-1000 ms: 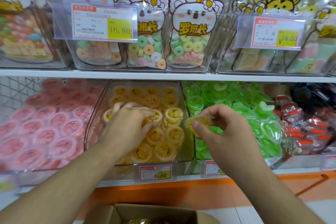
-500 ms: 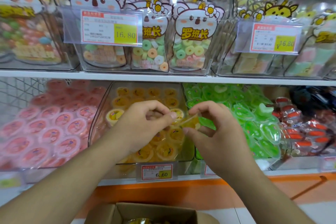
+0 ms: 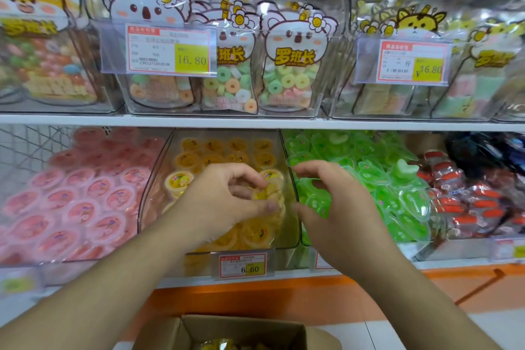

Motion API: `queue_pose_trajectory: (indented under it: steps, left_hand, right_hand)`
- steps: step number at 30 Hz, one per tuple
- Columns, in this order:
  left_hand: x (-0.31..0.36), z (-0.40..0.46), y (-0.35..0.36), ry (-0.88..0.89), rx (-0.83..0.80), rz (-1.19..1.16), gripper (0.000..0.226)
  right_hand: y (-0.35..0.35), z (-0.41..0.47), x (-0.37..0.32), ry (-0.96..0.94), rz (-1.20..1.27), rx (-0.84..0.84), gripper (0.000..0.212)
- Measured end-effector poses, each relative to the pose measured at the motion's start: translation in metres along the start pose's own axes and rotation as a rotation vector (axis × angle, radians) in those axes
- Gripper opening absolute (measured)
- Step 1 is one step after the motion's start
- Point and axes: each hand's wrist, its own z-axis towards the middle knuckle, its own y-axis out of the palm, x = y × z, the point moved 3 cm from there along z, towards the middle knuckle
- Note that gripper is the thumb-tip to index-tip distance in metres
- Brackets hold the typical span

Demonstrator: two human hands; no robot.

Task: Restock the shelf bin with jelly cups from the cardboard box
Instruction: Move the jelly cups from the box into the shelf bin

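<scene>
Left hand (image 3: 227, 202) around jelly cup (image 3: 270, 197) (yellow)

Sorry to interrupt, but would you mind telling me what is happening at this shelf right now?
A person is restocking the clear bin of yellow jelly cups on the lower shelf. The left hand pinches a yellow jelly cup over the bin's front rows. The right hand hovers beside it with curled fingers, apparently holding nothing. An open cardboard box with more yellow cups sits on the floor below. Pink cups and green cups fill the neighbouring bins.
</scene>
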Motion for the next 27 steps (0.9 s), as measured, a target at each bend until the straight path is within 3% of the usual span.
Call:
queue_pose_trajectory:
  steps: [3,7,17,27]
  left_hand:
    - [-0.011,0.006,0.004,0.030,0.050,0.240,0.045]
    - [-0.015,0.005,0.015,0.170,0.064,0.456,0.036]
    - [-0.022,0.008,0.027,0.201,0.054,0.527,0.033]
    - [-0.028,0.006,0.021,0.360,0.062,0.679,0.030]
  right_hand:
    - [-0.005,0.000,0.009,0.037,-0.014,0.100,0.035]
    - [-0.004,0.000,0.015,0.040,-0.019,0.074,0.033]
    - [-0.001,0.000,0.015,0.011,-0.040,0.026,0.033]
    - [-0.002,-0.002,0.012,0.030,-0.056,-0.009,0.027]
